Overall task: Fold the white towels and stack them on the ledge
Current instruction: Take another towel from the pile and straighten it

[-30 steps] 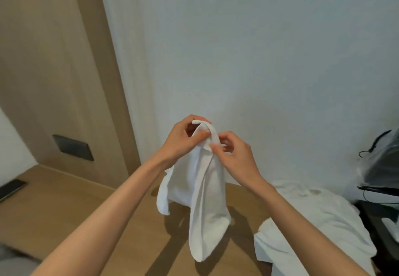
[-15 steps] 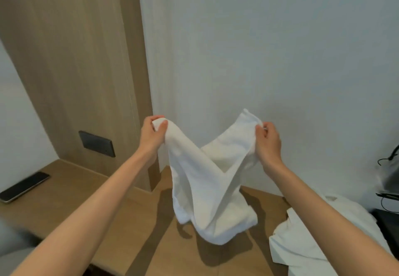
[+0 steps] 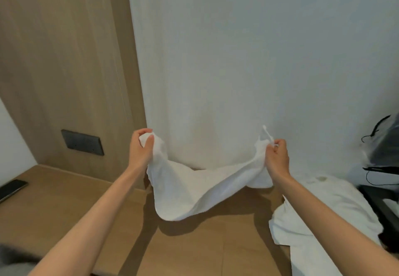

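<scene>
- A white towel (image 3: 194, 191) is held in the air above the wooden ledge (image 3: 60, 202), in front of the white wall (image 3: 237, 59). It is spread between the two hands and sags in a deep curve at the middle, its lowest edge hanging near the ledge.
- The left hand (image 3: 141, 146) is closed around one upper corner, with cloth bunched in the fist. The opposite corner is pinched by the right hand (image 3: 277, 157) between thumb and curled fingers, a small tip of cloth standing above it.
- The towel is judged to be light, soft and wholly limp: no shape is kept by it, and any unsupported part drops. It is not fragile, and is unlikely to slip from a firm pinch.
- It is best taken by the corners or along a hem, so that the top edge can be pulled straight and the corners matched for folding.
- More white towels (image 3: 323, 221) lie crumpled on the ledge at the right, beneath the right forearm; corners would first have to be found in that heap.
</scene>
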